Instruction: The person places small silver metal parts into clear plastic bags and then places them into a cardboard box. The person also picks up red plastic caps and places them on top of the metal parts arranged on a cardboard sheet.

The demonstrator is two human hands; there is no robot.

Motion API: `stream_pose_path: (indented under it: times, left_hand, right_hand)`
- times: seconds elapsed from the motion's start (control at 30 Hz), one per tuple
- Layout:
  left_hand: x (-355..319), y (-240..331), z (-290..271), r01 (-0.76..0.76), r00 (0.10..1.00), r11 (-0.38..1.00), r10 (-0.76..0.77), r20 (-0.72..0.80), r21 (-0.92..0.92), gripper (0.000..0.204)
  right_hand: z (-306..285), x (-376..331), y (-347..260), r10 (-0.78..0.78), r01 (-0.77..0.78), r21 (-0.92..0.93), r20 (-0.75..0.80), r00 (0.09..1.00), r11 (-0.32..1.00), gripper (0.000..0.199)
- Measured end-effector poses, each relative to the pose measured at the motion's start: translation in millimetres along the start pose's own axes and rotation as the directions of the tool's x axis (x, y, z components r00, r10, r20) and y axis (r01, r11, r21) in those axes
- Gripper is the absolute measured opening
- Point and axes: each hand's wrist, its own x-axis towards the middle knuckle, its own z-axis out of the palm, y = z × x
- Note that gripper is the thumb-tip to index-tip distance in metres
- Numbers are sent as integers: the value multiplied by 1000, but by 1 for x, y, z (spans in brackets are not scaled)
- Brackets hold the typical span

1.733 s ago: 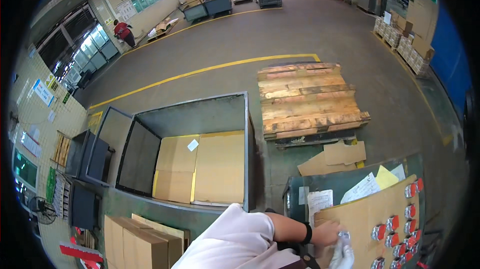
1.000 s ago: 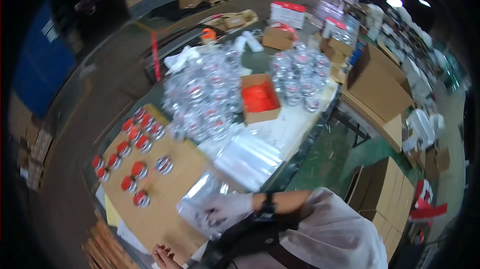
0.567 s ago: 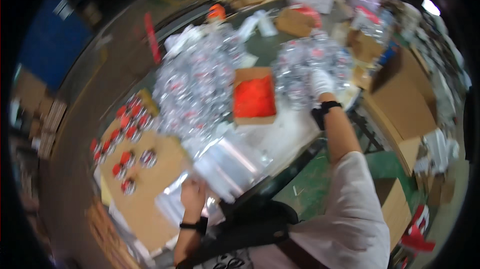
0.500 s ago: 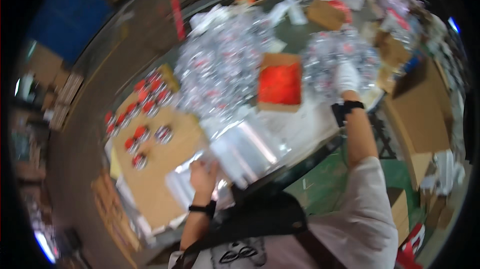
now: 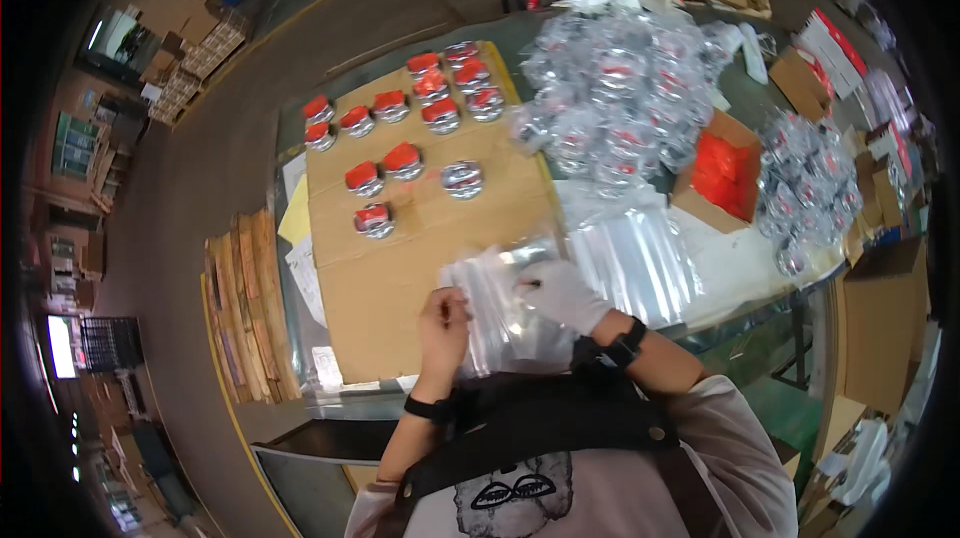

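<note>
My bare left hand (image 5: pixel 445 323) has its fingers curled at the left edge of a clear plastic bag (image 5: pixel 487 313), pinching it. In a white glove, my right hand (image 5: pixel 565 296) reaches over the bag's right side, with fingers bent. Something shiny and blurred lies at its fingertips; I cannot make out its shape. Both hands are low over the front edge of a cardboard sheet (image 5: pixel 385 268). Farther back on that sheet stand several round silver pieces with red tops, one of them a silver piece (image 5: pixel 462 180) showing little red.
Right of my hands lies a stack of clear bags (image 5: pixel 640 263). Beyond it rises a large heap of plastic-wrapped silver pieces (image 5: pixel 620 88). An open carton (image 5: pixel 690 200) holds red material, with a smaller wrapped heap (image 5: pixel 808 183) to its right. Wooden boards (image 5: pixel 245 308) stand at left.
My right hand has come back from the right-hand heap of wrapped pieces to the bag by my left hand. The view has swung left, so the table sits farther right.
</note>
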Motion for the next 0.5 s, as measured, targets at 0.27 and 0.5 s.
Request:
stream_pose_path:
  times: [0.27,0.5]
  left_hand:
    - [1,23,-99,362,921,807,-234,310,-467,15]
    - [5,-10,-207,70,995,982,-81,-57,-177,14]
  right_hand:
    - [37,25,-105,228,-225,-254,-19,974,941,28]
    - [73,87,-102,310,-370,416,207,928,830,27]
